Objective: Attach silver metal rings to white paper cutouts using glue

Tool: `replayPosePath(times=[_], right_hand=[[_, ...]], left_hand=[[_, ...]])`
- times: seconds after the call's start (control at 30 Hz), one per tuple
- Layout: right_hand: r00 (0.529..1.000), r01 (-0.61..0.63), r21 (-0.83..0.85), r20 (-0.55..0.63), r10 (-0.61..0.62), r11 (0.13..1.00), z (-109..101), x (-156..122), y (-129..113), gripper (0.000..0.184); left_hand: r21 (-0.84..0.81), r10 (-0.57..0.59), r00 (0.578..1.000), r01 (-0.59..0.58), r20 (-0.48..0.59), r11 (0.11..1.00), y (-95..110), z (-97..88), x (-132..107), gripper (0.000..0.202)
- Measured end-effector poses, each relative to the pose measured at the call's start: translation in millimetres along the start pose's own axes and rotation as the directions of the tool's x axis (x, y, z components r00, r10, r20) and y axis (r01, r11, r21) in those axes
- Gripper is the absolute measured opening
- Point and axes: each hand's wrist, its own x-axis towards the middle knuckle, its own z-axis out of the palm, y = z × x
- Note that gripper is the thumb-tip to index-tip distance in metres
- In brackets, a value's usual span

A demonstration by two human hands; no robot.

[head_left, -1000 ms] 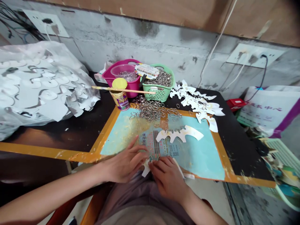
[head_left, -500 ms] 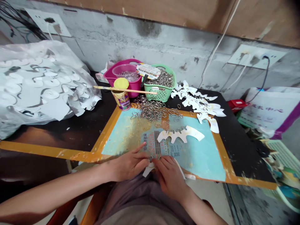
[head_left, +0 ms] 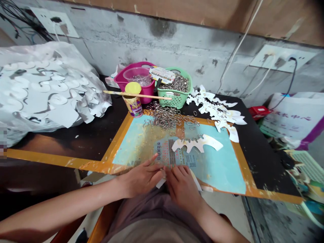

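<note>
I seem to be in the middle of fitting metal loops into a white piece (head_left: 196,181) at the front edge of the worktop (head_left: 269,162), as the finished-looking cut-out (head_left: 204,142) just beyond has loops along its edge. My right hand (head_left: 182,184) is curled down over the piece, gripping it; my left hand (head_left: 144,179) is half closed, one finger raised, its other fingertips meeting the piece, though I cannot tell whether they pinch anything. The next move calls for steady, fine fingertip pressure, I judge, with the ring pile (head_left: 165,119) in reach behind. Compared with half a second ago, my fingertips sit closer together, covering the loop and more of the piece's left end.
</note>
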Motion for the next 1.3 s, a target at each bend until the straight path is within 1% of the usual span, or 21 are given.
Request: replayPosePath(times=[0.1, 0.17, 0.27, 0.3, 0.37, 0.4, 0.43, 0.53, 0.57, 0.63, 0.73, 0.83, 0.9, 1.0, 1.1, 1.17, 1.23, 1.3], right_hand=[[1.0, -0.003, 0.054, -0.028, 0.005, 0.999, 0.4, -3.1, 2.5, 0.042], [0.998, -0.008, 0.178, -0.06, 0.019, 0.984, -2.2, -5.8, 5.0, 0.043], [0.988, 0.016, 0.407, -0.148, 0.049, 0.913, -7.5, -10.5, 9.7, 0.043], [0.98, 0.019, 0.454, -0.184, 0.073, 0.891, -8.9, -11.9, 11.3, 0.042], [0.956, -0.002, 0.494, -0.255, 0.147, 0.87, -10.6, -14.0, 13.9, 0.039], [0.946, -0.004, 0.492, -0.281, 0.163, 0.871, -10.8, -14.5, 14.7, 0.038], [0.944, 0.012, 0.475, -0.295, 0.147, 0.88, -10.5, -14.6, 15.1, 0.038], [0.965, 0.114, 0.356, -0.263, -0.017, 0.928, -7.5, -13.5, 13.6, 0.045], [0.968, 0.128, 0.314, -0.246, -0.05, 0.941, -6.0, -13.0, 12.4, 0.047], [0.969, 0.108, 0.259, -0.243, -0.044, 0.96, -2.9, -12.4, 9.6, 0.045], [0.97, 0.071, 0.245, -0.243, -0.01, 0.967, 0.3, -13.1, 6.1, 0.041], [0.974, 0.036, 0.236, -0.225, 0.018, 0.971, -0.7, -12.1, 4.3, 0.04], [0.98, -0.014, 0.253, -0.19, 0.064, 0.967, -4.0, -7.4, 3.9, 0.037], [0.98, -0.11, 0.293, -0.125, 0.152, 0.95, -11.0, 6.1, 3.3, 0.028], [0.972, -0.178, 0.223, -0.113, 0.206, 0.959, -16.3, 20.8, 0.7, 0.019], [0.973, -0.189, 0.206, -0.094, 0.212, 0.96, -18.1, 26.9, -1.7, 0.014], [0.981, -0.164, 0.271, -0.057, 0.186, 0.948, -18.8, 29.0, -3.1, 0.013], [0.982, -0.161, 0.386, -0.025, 0.185, 0.908, -19.4, 27.9, -3.3, 0.015]], left_hand=[[0.002, 0.007, 1.0, -0.007, 0.001, 1.0, 0.0, -2.9, -0.6, 0.022], [-0.02, 0.037, 0.999, -0.037, 0.021, 0.999, 0.2, -6.4, -2.0, 0.023], [-0.028, 0.06, 0.993, -0.058, 0.104, 0.998, 3.8, -10.4, -6.5, 0.035], [-0.019, 0.059, 0.991, -0.057, 0.12, 0.998, 6.0, -10.7, -8.4, 0.038], [0.002, 0.04, 0.994, -0.04, 0.106, 0.999, 11.0, -9.5, -12.6, 0.039], [0.005, 0.023, 0.996, -0.024, 0.081, 1.0, 13.5, -8.0, -14.8, 0.038], [0.004, 0.002, 0.998, -0.002, 0.063, 1.0, 15.6, -6.3, -17.0, 0.038], [-0.015, -0.071, 0.996, 0.072, 0.056, 0.997, 19.3, -0.4, -23.0, 0.039], [-0.026, -0.084, 0.995, 0.086, 0.057, 0.996, 19.7, 1.4, -24.7, 0.04], [-0.054, -0.086, 0.995, 0.089, 0.056, 0.995, 19.5, 4.6, -27.6, 0.043], [-0.088, -0.059, 0.996, 0.065, 0.067, 0.994, 19.0, 7.3, -30.1, 0.046], [-0.087, -0.073, 0.993, 0.081, 0.096, 0.993, 20.4, 5.5, -29.9, 0.049], [-0.064, -0.085, 0.992, 0.091, 0.096, 0.994, 22.8, 2.5, -28.5, 0.05], [-0.023, -0.101, 0.993, 0.103, 0.054, 0.994, 28.5, -0.2, -26.3, 0.047], [0.012, -0.136, 0.991, 0.136, -0.015, 0.991, 34.9, 3.5, -26.8, 0.044], [0.037, -0.156, 0.985, 0.16, -0.076, 0.987, 38.2, 9.5, -29.5, 0.042], [0.048, -0.198, 0.967, 0.208, -0.16, 0.977, 40.2, 16.0, -33.8, 0.04], [0.043, -0.238, 0.939, 0.256, -0.25, 0.966, 41.2, 20.4, -38.5, 0.039]])
